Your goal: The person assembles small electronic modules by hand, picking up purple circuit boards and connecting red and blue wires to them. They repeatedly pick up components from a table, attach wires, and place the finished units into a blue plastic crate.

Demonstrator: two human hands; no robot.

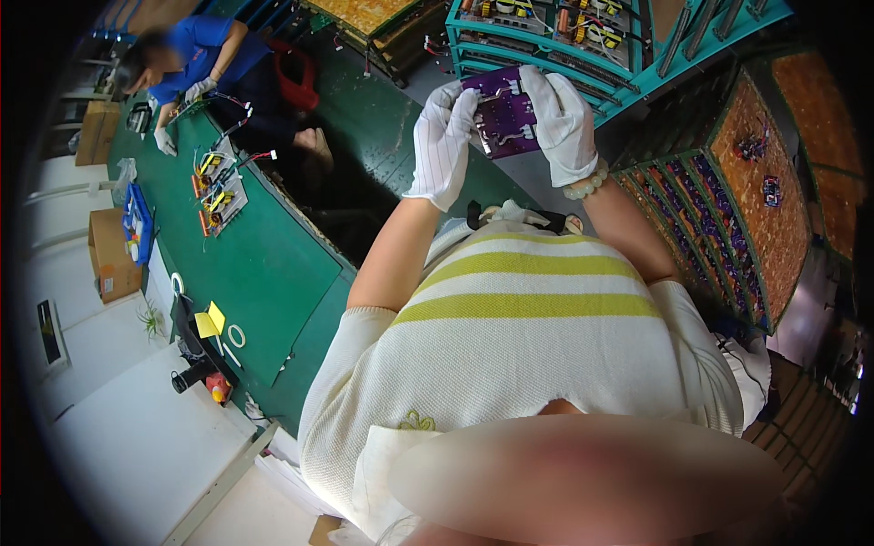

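Note:
Between my two white-gloved hands is a purple circuit board (506, 113), held up in front of me with its flat face showing white parts and silvery strips. My left hand (443, 146) grips the board's left edge, thumb and fingers closed on it. On the opposite edge my right hand (560, 126) is closed around it, a pale bead bracelet (587, 182) at the wrist. Just beyond the board stands a teal rack (546, 62) carrying boards with yellow and orange components (596, 32).
A green-topped bench (264, 273) on the left bears circuit assemblies (217, 193), a tape roll (237, 336) and yellow notes (210, 320). A co-worker in blue (200, 55) works at its far end. At right, a wooden-topped rack (760, 191) holds rows of purple boards.

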